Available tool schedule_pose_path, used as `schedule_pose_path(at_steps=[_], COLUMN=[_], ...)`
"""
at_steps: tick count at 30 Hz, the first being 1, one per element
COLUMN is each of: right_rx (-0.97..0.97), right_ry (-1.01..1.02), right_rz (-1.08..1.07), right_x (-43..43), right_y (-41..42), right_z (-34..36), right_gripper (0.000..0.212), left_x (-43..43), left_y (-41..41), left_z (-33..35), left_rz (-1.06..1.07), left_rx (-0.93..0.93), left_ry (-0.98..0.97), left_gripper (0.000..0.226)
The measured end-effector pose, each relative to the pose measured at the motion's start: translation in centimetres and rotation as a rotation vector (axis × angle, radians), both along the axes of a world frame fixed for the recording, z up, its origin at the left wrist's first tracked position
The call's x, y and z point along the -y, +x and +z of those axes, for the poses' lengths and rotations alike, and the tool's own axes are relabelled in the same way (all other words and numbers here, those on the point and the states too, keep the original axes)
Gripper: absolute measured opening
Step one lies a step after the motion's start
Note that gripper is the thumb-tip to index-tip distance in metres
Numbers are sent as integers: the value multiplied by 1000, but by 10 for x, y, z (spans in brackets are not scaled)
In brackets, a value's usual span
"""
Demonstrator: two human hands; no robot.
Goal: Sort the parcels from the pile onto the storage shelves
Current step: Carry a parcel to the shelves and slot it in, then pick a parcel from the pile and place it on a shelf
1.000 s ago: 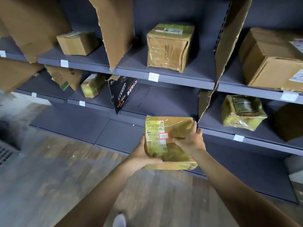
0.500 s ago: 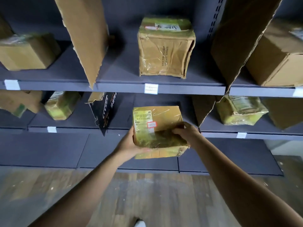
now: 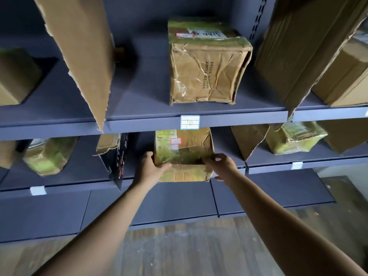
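A taped brown parcel (image 3: 184, 154) with a yellow label and a small red sticker sits partly inside the middle shelf (image 3: 268, 169), under the shelf edge tag marked 10 (image 3: 189, 122). My left hand (image 3: 152, 168) grips its left front corner, thumb across the front. My right hand (image 3: 221, 163) holds its right front corner, fingers curled over the top edge. The parcel's front end overhangs the shelf lip.
Cardboard dividers (image 3: 85, 56) split the grey shelves into bays. A crumpled box (image 3: 207, 64) stands on the upper shelf (image 3: 139, 120). Other parcels (image 3: 47, 155) lie in neighbouring bays, one (image 3: 294, 137) at right. A black carton piece (image 3: 120, 156) stands left of my parcel. Wooden floor (image 3: 189, 250) lies below.
Both hands have carried the parcel up and forward from in front of the shelves into the middle shelf bay. The view has moved closer to the shelving.
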State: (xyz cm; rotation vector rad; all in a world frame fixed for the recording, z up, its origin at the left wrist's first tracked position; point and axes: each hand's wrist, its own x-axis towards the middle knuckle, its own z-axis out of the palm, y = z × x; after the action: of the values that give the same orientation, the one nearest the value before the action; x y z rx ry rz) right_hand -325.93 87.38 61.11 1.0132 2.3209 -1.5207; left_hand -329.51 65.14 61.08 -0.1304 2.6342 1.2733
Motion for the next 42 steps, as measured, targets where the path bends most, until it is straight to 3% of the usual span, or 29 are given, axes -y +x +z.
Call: schedule_pose_path(at_steps=[3, 12, 14, 17, 20, 22, 25, 30, 34, 42], right_rx=[2, -219, -229, -205, -165, -170, -208, -286, -333, -431], right_ry=[8, 110, 80, 37, -25, -79, -230, -316, -335, -221], right_rz=[-20, -57, -26, 21, 27, 17, -38, -132, -318, -640], right_x=[1, -3, -3, -5, -7, -14, -31, -83, -143, -283], right_y=[-9, -27, -30, -28, -13, 3, 38, 120, 207, 402], right_z=[-1, 4, 4, 4, 8, 11, 25, 50, 68, 106], right_gripper=[40, 26, 14, 36, 53, 52, 27, 42, 38, 36], left_x=[-1, -19, -22, -25, -34, -48, -87, -174, -254, -422], left_y=[-8, -26, -25, -21, -9, 4, 32, 98, 170, 336], left_z=[-2, 7, 9, 10, 12, 14, 22, 37, 54, 110], left_rz=[82, 32, -10, -24, 26, 10, -88, -257, -354, -647], left_rx=[-32, -7, 43, 81, 43, 32, 71, 118, 165, 209], left_ry=[-90, 51, 112, 137, 128, 81, 47, 117, 208, 362], left_gripper=[49, 8, 24, 46, 42, 37, 43, 46, 33, 39])
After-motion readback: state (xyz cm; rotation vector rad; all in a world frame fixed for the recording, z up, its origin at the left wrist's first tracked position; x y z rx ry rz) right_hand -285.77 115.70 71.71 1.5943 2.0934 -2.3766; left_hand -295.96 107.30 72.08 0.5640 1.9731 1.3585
